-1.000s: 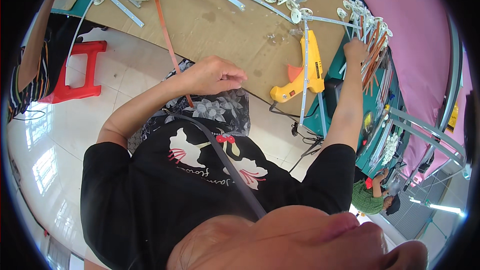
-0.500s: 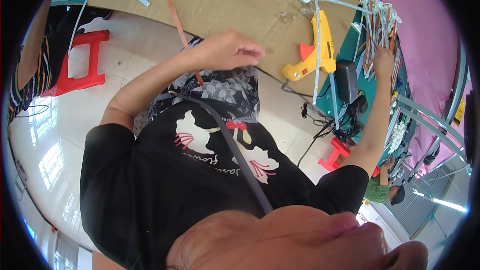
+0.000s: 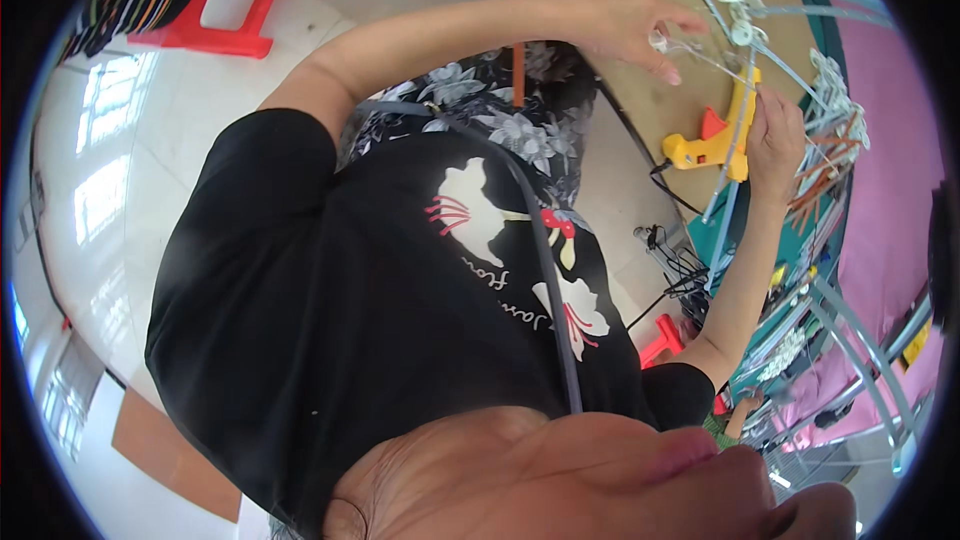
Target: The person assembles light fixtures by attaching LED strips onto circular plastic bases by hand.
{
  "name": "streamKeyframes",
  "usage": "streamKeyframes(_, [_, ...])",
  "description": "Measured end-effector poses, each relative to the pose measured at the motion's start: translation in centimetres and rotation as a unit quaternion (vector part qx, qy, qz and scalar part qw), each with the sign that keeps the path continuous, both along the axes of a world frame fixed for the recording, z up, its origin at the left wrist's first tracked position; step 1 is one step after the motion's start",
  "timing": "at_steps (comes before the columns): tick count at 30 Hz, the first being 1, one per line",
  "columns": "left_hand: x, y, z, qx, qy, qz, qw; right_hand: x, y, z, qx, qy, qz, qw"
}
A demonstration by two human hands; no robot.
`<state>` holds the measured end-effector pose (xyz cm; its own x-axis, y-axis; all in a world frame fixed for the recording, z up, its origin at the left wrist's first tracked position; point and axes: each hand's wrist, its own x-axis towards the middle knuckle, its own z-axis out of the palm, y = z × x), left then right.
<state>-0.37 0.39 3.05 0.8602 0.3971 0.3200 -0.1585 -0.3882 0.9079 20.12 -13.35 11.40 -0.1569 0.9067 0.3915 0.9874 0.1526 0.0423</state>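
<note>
My right hand (image 3: 776, 145) is closed on a thin pale strip (image 3: 712, 60) that slants up and left across the table. At its far end, a small white disc (image 3: 657, 41) lies between the thumb and fingers of my left hand (image 3: 628, 32). Those fingers are curved but apart, and I cannot tell whether they touch the disc. Just left of my right hand lies a yellow glue gun (image 3: 705, 148) with a red trigger. A perforated metal strip (image 3: 741, 125) crosses over it.
Metal strips with white discs (image 3: 742, 32) lie at the table's far side. A bundle of strips (image 3: 835, 140) rests beyond my right hand on the green surface. An orange strip (image 3: 518, 70) hangs over the near edge. Black cables (image 3: 675, 265) are below; a red stool (image 3: 240, 5) stands left.
My right hand has come back from the bundle, bringing a thin strip with a white disc over the table. My left hand has moved right, up to the disc, and its fingers have spread.
</note>
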Motion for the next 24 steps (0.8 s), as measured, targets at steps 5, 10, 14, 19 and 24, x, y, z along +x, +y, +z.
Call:
streamKeyframes(5, [0.3,1.1,-3.1,0.046,0.004,0.018,0.999,-0.4,0.7,-1.8,0.016,-0.017,0.006,1.0])
streamKeyframes(10, [0.2,1.0,-4.2,0.071,-0.002,0.047,0.996,-1.4,0.8,-2.2,0.029,-0.109,-0.018,0.993])
streamKeyframes(14, [-0.3,0.9,-3.8,0.027,0.026,0.053,0.998,-3.9,1.0,-2.5,-0.046,-0.18,-0.2,0.962])
streamKeyframes(19, [0.1,0.9,-4.3,0.031,0.058,0.03,0.997,-4.1,0.8,-4.2,-0.065,0.061,-0.29,0.953])
streamKeyframes(24, [-0.3,0.8,-4.6,0.038,0.041,0.018,0.998,-5.5,1.1,-5.3,0.032,0.473,-0.194,0.859])
